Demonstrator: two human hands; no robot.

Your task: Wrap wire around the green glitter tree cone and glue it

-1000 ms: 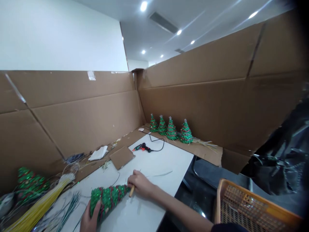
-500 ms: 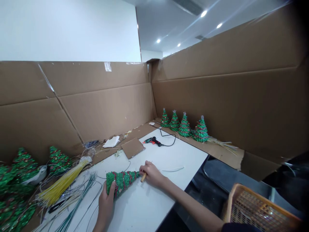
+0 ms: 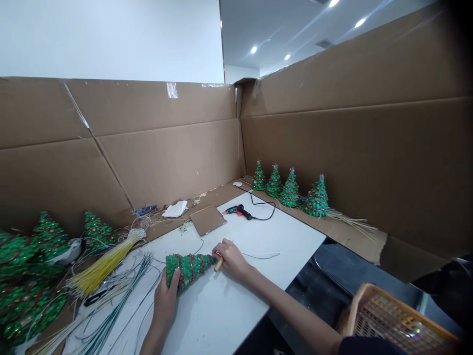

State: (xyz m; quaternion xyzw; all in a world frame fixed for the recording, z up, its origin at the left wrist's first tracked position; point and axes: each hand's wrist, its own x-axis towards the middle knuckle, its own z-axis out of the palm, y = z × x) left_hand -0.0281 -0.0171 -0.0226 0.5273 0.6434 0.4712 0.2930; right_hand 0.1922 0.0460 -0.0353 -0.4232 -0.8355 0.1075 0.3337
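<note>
A green tree with red garland lies sideways above the white table top, its narrow tip pointing right. Around its wide base is my left hand, thumb on the near side. My right hand is closed at the tip, with a short wooden-coloured stick held in its fingers; the fingertips partly hide the tip. A thin pale strand extends on the table to the right of this hand.
A glue gun lies beyond my hands, near a cardboard piece. Finished-looking trees line the right back. Yellow strands, green strands and more trees are left. A wicker basket stands lower right.
The camera view has turned slightly, shifting the surroundings. The tree lies a little more level, and both hands keep their hold at its base and tip.
</note>
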